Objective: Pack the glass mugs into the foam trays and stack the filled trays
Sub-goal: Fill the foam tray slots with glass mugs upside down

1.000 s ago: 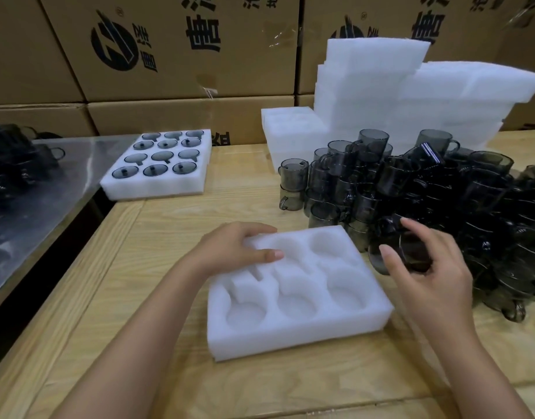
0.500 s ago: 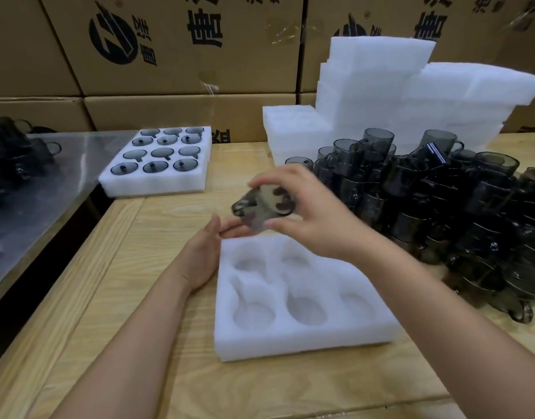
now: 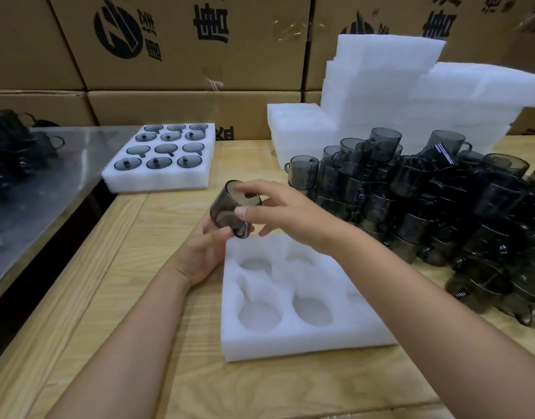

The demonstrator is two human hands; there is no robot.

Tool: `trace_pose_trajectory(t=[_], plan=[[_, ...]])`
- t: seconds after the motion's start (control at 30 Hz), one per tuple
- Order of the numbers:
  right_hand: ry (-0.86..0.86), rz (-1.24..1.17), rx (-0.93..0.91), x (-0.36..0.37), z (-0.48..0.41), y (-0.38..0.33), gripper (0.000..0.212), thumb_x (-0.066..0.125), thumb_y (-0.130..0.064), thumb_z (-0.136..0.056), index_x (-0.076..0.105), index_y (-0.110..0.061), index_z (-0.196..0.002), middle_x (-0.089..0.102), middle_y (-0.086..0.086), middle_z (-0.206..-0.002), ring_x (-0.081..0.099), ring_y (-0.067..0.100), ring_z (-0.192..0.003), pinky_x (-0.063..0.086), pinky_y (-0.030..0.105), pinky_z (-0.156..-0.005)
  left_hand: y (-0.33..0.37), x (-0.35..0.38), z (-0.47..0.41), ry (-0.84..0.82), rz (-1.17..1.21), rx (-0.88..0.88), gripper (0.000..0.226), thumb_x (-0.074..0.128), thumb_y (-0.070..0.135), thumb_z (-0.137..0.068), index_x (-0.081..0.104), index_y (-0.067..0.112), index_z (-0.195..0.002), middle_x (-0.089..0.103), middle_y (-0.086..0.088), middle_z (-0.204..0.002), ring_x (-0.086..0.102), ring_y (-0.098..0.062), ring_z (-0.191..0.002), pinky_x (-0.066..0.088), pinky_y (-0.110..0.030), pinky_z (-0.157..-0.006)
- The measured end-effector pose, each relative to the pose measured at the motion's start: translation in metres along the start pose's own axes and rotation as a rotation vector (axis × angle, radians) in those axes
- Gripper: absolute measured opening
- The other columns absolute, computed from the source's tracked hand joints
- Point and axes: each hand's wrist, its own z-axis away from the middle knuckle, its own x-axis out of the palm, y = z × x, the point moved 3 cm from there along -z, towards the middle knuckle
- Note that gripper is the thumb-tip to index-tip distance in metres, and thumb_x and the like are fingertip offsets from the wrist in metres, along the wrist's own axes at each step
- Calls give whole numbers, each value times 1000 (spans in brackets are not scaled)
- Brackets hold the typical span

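Note:
A smoky grey glass mug [image 3: 230, 208] is held tilted in the air above the far left corner of an empty white foam tray [image 3: 293, 343] with round pockets. My right hand [image 3: 286, 211] pinches the mug's rim, thumb in front and fingers over the top. My left hand [image 3: 203, 254] lies at the tray's left edge, its fingertips curled against the mug's underside. A big heap of grey glass mugs [image 3: 426, 201] is piled to the right of the tray. A filled foam tray [image 3: 160, 184] with several mugs in it lies at the far left of the wooden table [image 3: 139, 297].
Stacks of empty white foam trays [image 3: 381, 101] stand behind the mug heap. Cardboard boxes [image 3: 184, 40] wall the back. A steel table [image 3: 33, 192] to the left carries more dark mugs [image 3: 15, 146]. A gap separates it from the wooden table.
My right hand took a mug from the heap and carried it left over the tray's far left corner. My left hand slid off the tray top to its left edge and now touches the mug.

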Motion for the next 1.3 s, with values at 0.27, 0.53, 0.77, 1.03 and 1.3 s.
trace_pose_trajectory(t=[0.27,0.53,0.77,1.03,1.3], plan=[[88,146,72,-11,0,11,52,75,-36,-77,48,-27,-120,55,0,-104,64,17,-76,55,34,-76,-4,5,2,-40,-164,-105,78,60,-6,-61,38,1,-135,59,-20,-111,59,-28,-101,47,-40,-87],[-41,450,61,-16,16,16,51,74,-45,-74,53,-34,-119,55,-14,-101,59,6,-83,50,26,-76,-7,2,-1,-114,-104,-261,70,54,-4,-63,47,1,-132,62,-18,-118,63,-31,-102,52,-36,-82],[-88,677,-51,-1,14,15,57,73,-47,-73,54,-30,-124,53,-4,-106,45,12,-96,33,24,-74,-7,0,-1,-145,54,-272,55,80,26,-59,71,9,-110,69,-13,-112,65,-25,-105,53,-32,-83],[-217,770,-82,7,9,24,56,72,-47,-76,53,-34,-127,47,-6,-101,39,14,-96,30,23,-73,-2,10,0,-128,-225,-223,88,83,55,-56,51,10,-124,68,0,-111,62,-17,-107,49,-25,-86],[-245,843,-45,19,25,53,50,13,-44,-101,5,-39,-149,-14,-21,-155,-20,5,-141,-15,40,-115,0,9,4,-151,-220,-252,74,78,18,-71,44,20,-137,60,-18,-126,59,-30,-115,50,-32,-90]])
